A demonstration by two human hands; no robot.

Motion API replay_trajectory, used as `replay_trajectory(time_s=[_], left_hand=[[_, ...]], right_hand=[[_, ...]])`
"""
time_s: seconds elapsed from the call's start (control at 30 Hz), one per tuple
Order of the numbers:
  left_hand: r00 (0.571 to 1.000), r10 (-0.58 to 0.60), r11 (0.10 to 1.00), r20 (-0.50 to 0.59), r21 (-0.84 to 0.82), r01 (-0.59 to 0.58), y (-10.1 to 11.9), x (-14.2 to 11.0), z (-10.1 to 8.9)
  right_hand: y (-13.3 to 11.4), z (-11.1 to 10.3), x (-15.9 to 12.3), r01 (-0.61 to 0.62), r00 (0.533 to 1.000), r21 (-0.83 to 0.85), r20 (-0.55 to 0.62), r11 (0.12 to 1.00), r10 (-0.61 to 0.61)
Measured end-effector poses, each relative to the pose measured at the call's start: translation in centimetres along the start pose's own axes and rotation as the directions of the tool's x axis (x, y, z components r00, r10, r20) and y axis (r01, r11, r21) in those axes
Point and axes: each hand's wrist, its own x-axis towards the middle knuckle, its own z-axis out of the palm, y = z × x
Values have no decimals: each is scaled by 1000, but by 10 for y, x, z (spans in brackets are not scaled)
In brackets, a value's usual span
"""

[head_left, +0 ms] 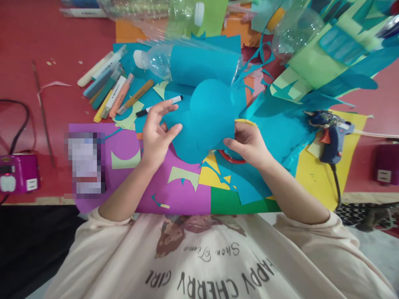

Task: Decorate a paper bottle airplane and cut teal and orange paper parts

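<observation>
A rounded piece of teal paper (208, 117) is held up between both hands over the littered table. My left hand (156, 133) pinches its left edge with thumb and fingers closed on it. My right hand (248, 141) grips its lower right edge, fingers curled. A black and white marker (159, 105) lies just behind my left hand. A red ring-shaped handle (231, 158), perhaps of scissors, peeks out below my right hand. A clear plastic bottle (162, 61) wrapped in teal paper lies on its side behind the held piece.
Several markers (109, 89) lie at the back left. A blue glue gun (329, 132) rests on a yellow sheet (314, 176) at the right. Purple sheet (131, 178) with paper scraps lies in front. A pink power strip (17, 172) sits at the left; more bottles (289, 31) behind.
</observation>
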Motion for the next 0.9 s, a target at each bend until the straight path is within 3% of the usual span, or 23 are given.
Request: replay_trajectory(time_s=[0.07,0.17,0.27,0.33,0.43,0.53,0.63,0.7,0.77,0.9], left_hand=[[1000,-25,999,-2,-36,25,-5,1,0],[993,-76,984,88,-155,89,-6,1,1],[964,-174,937,199,-268,224,4,-2,5],[945,-243,924,219,-245,294,13,-6,8],[935,-303,938,183,-120,327,20,-9,10],[957,-270,952,103,-118,281,11,-3,2],[982,-190,980,20,-60,191,3,9,-23],[989,-149,987,25,64,147,9,15,-45],[978,-207,953,-19,224,206,22,15,-63],[844,-510,672,-165,536,511,48,2,-81]], right_hand=[[0,1,-1,-12,999,56,52,998,9],[-2,4,-3,-36,995,131,92,991,24],[-2,9,-4,-48,997,176,73,983,36],[-3,10,-3,-44,998,183,53,982,35],[-8,5,-2,1,998,107,63,994,-7],[-17,-10,-3,135,989,-129,77,982,-125],[-21,-30,-6,204,977,-501,53,841,-206],[-19,-40,-9,185,982,-676,96,713,-164],[-16,-44,-13,184,983,-767,153,615,-104],[-9,-35,-17,226,973,-828,219,514,-75]])
